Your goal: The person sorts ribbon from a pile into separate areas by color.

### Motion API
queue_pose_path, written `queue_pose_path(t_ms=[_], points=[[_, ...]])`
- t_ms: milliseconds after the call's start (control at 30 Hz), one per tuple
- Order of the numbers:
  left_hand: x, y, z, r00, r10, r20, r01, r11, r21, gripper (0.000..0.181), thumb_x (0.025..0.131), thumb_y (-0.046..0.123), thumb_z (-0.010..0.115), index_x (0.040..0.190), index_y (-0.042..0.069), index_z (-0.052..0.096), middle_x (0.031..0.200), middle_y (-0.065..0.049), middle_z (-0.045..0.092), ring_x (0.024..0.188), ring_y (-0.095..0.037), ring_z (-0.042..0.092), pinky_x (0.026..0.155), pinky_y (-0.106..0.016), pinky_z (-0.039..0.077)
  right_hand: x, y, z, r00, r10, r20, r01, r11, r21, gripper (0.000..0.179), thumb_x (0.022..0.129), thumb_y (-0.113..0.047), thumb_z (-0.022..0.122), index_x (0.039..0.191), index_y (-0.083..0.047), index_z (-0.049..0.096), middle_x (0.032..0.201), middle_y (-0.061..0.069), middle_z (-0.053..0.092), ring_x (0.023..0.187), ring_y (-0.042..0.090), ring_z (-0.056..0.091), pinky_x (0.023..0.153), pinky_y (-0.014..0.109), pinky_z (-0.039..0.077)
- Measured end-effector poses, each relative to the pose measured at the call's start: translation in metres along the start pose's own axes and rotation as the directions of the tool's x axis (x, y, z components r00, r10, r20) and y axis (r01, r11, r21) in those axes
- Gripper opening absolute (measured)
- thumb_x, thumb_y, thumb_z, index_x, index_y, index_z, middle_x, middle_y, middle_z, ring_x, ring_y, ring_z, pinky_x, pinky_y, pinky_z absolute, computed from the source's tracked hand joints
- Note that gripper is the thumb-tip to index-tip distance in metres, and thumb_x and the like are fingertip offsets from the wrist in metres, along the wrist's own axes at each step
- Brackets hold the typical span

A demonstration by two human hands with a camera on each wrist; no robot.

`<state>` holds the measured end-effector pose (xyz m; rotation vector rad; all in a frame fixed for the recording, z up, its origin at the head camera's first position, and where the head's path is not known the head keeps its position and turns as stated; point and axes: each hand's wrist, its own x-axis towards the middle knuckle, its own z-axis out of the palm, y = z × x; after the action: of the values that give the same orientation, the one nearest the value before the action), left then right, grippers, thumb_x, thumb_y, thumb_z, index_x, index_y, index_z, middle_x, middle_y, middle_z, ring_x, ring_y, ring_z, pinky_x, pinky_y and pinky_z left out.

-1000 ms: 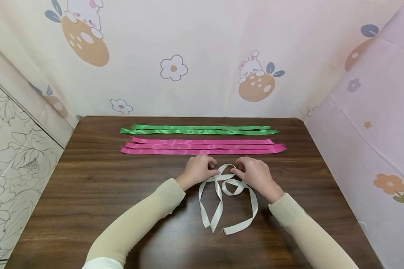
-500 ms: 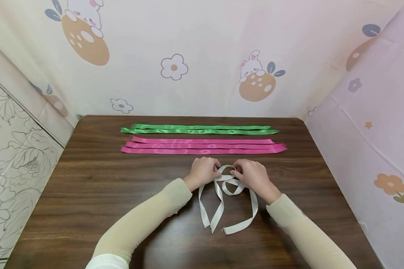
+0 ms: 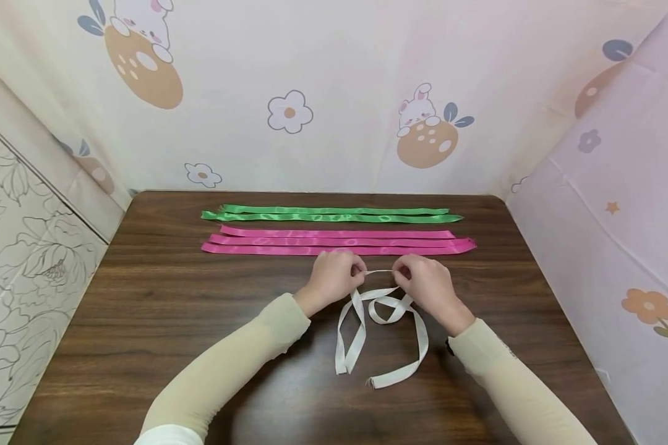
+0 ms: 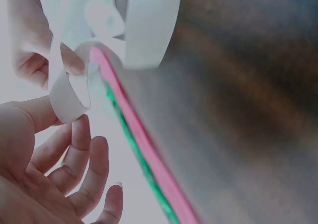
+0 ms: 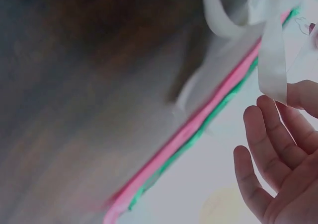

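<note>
A white ribbon (image 3: pixel 421 337) lies in loops on the brown table, and its upper stretch runs between my two hands. My left hand (image 3: pixel 336 274) pinches it between thumb and index finger; in the left wrist view the ribbon (image 4: pixel 64 101) bends at that pinch while the other fingers stay loosely bent. Opposite, my right hand (image 3: pixel 425 281) pinches the ribbon too, and the right wrist view has the strip (image 5: pixel 273 55) rising from thumb and fingertip. A short, taut, thin-looking length spans the gap between the hands. Below, the ribbon's loose ends rest on the tabletop.
Several pink ribbons (image 3: pixel 334 241) lie side by side just beyond my hands. Green ribbons (image 3: pixel 312 217) lie behind them, near the back edge of the dark wooden table (image 3: pixel 145 296). A patterned cloth (image 3: pixel 345 93) hangs behind the table.
Both hands have lifted slightly and moved apart. The curved top of the white loop has become a straight span between them, and the left loose ends have shifted slightly upward.
</note>
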<state>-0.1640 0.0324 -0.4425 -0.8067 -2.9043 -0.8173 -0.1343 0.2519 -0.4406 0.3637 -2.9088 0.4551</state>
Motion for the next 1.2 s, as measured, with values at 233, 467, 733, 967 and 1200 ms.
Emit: queue_pose_path(t_ms=[233, 467, 733, 967, 1200], points=[[-0.003, 0.0, -0.026, 0.996, 0.039, -0.08, -0.037, 0.999, 0.027, 0.007, 0.089, 0.018, 0.075, 0.087, 0.021, 0.081, 0.08, 0.008, 0.072, 0.075, -0.009, 0.064, 0.073, -0.032, 0.042, 0.002, -0.006, -0.019, 0.995, -0.037, -0.087, 0.039, 0.999, 0.025, 0.003, 0.088, -0.011, 0.077, 0.09, -0.01, 0.076, 0.078, 0.003, 0.072, 0.063, 0.015, 0.061, 0.054, 0.034, 0.048], [-0.008, 0.001, -0.062, 0.983, 0.076, -0.167, -0.074, 0.997, 0.022, 0.007, 0.088, 0.015, 0.075, 0.086, 0.018, 0.081, 0.083, 0.005, 0.076, 0.078, -0.014, 0.066, 0.076, -0.037, 0.048, 0.004, -0.019, -0.043, 0.972, -0.129, -0.196, 0.137, 0.99, 0.027, 0.006, 0.085, -0.007, 0.078, 0.09, -0.012, 0.077, 0.081, 0.003, 0.074, 0.066, 0.017, 0.065, 0.055, 0.038, 0.051], [-0.016, -0.003, -0.093, 0.964, 0.087, -0.252, -0.087, 0.996, 0.013, 0.007, 0.09, 0.016, 0.075, 0.091, 0.017, 0.082, 0.087, 0.004, 0.078, 0.083, -0.017, 0.066, 0.08, -0.039, 0.046, 0.007, -0.026, -0.066, 0.934, -0.197, -0.297, 0.213, 0.977, 0.02, 0.009, 0.084, -0.004, 0.079, 0.088, -0.012, 0.077, 0.079, 0.001, 0.074, 0.065, 0.016, 0.061, 0.058, 0.036, 0.047], [-0.023, -0.006, -0.106, 0.952, 0.099, -0.29, -0.097, 0.995, 0.021, 0.006, 0.091, 0.016, 0.075, 0.09, 0.015, 0.081, 0.089, 0.002, 0.079, 0.084, -0.019, 0.066, 0.084, -0.042, 0.048, 0.01, -0.029, -0.078, 0.921, -0.204, -0.333, 0.23, 0.972, 0.04, 0.013, 0.083, -0.002, 0.08, 0.089, -0.013, 0.078, 0.081, -0.001, 0.074, 0.072, 0.016, 0.068, 0.061, 0.036, 0.049], [-0.029, -0.014, -0.112, 0.925, 0.133, -0.355, -0.113, 0.991, 0.078, 0.01, 0.09, 0.011, 0.073, 0.087, 0.017, 0.08, 0.083, 0.004, 0.078, 0.08, -0.018, 0.066, 0.09, -0.045, 0.051, 0.011, -0.025, -0.083, 0.907, -0.207, -0.366, 0.238, 0.97, 0.042, 0.011, 0.084, -0.003, 0.08, 0.09, -0.012, 0.079, 0.083, 0.0, 0.075, 0.073, 0.014, 0.066, 0.063, 0.03, 0.046]])
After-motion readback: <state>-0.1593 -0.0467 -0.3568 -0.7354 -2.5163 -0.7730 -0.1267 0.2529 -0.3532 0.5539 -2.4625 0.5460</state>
